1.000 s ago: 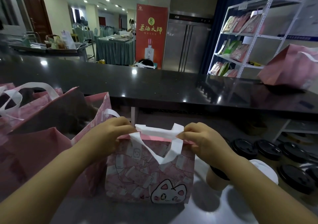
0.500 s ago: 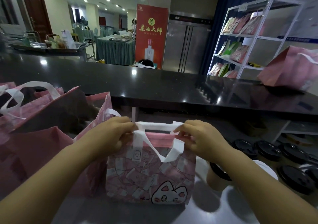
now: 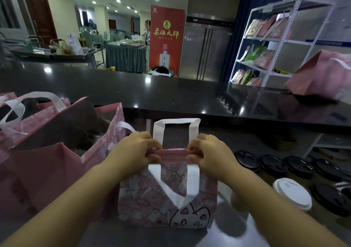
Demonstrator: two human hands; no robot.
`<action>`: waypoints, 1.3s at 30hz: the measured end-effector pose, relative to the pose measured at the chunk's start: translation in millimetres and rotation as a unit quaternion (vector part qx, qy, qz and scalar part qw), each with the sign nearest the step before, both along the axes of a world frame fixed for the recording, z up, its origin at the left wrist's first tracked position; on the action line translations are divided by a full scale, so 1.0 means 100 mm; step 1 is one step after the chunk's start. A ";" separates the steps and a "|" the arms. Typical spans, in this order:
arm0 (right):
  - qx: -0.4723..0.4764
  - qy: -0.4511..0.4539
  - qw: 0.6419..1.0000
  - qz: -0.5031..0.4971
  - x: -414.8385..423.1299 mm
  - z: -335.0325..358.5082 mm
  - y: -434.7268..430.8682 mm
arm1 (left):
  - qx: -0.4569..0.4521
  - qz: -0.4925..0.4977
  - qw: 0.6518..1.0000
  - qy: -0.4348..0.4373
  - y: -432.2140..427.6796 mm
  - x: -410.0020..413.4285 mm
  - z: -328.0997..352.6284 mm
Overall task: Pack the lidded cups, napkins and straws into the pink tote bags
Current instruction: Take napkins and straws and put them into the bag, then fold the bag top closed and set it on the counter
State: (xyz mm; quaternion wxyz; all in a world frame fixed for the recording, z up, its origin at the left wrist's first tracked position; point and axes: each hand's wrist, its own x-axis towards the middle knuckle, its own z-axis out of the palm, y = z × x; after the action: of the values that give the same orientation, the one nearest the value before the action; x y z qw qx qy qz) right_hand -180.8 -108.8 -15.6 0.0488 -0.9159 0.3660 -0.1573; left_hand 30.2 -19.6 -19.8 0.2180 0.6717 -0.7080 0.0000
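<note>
A small pink tote bag [image 3: 163, 199] with a cartoon cat and white handles stands on the worktop in front of me. My left hand [image 3: 136, 152] pinches the left side of its top rim, and my right hand [image 3: 210, 153] pinches the right side, the rim pressed together between them. One white handle stands up behind my hands, the other hangs down the bag's front. To the right sit a white-lidded cup [image 3: 292, 192] and several black-lidded cups [image 3: 273, 165]. What is inside the bag is hidden.
Larger pink tote bags [image 3: 47, 148] crowd the left side, one open [image 3: 112, 125] right beside my left arm. A raised black counter [image 3: 171, 97] runs across behind, with another pink bag [image 3: 322, 76] on its right end. A white shelf rack [image 3: 266, 43] stands beyond.
My hands have moved from the white handles down to the bag's pink rim and pressed it shut. One handle now stands upright, the other has dropped over the front.
</note>
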 end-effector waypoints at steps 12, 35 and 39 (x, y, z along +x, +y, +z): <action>0.144 -0.084 0.986 -0.015 -0.41 0.06 -0.14 | -0.042 -0.006 0.998 0.054 0.12 0.17 -0.02; -0.007 -0.101 0.984 -0.146 -0.44 -0.04 0.09 | -0.168 0.020 0.983 0.076 0.05 -0.10 -0.11; 0.027 -0.126 0.983 -0.133 -0.33 -0.08 0.21 | -0.100 -0.006 0.987 0.126 0.13 -0.30 -0.19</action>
State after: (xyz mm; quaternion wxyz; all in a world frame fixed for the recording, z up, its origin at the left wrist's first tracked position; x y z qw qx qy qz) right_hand -214.2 -87.4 -23.1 0.0977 -0.8301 0.4796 -0.2670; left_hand -0.1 -6.5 -38.8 0.3717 0.6371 -0.6750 -0.0155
